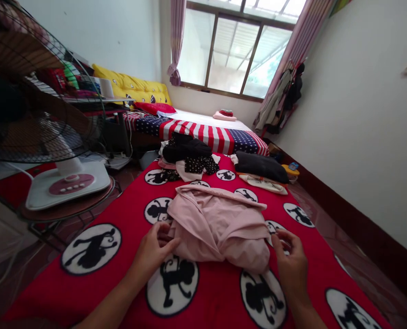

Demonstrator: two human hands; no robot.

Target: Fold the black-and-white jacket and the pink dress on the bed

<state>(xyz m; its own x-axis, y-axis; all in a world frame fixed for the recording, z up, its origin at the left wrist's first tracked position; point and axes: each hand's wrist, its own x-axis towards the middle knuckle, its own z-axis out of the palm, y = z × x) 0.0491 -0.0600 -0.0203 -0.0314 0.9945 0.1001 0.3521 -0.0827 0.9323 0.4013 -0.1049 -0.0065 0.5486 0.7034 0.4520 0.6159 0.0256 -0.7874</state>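
Note:
A pale pink garment (220,224), loosely folded with several creases, lies on a red cloth (121,288) printed with black monkey figures in white circles. My left hand (155,249) is at its left edge, thumb and fingers apart; the fingertips are partly hidden beside the fabric. Just off the garment's right edge is my right hand (291,256), its fingers loosely curled and parted, with nothing seen in them. Whether the left fingertips touch the fabric is hard to make out.
Beyond the garment lie a heap of black and white clothes (189,157) and a folded dark stack (261,167). A fan (69,180) stands on a round stool at left. Behind is a bed with a striped, starred cover (203,135); a wall (364,119) rises at right.

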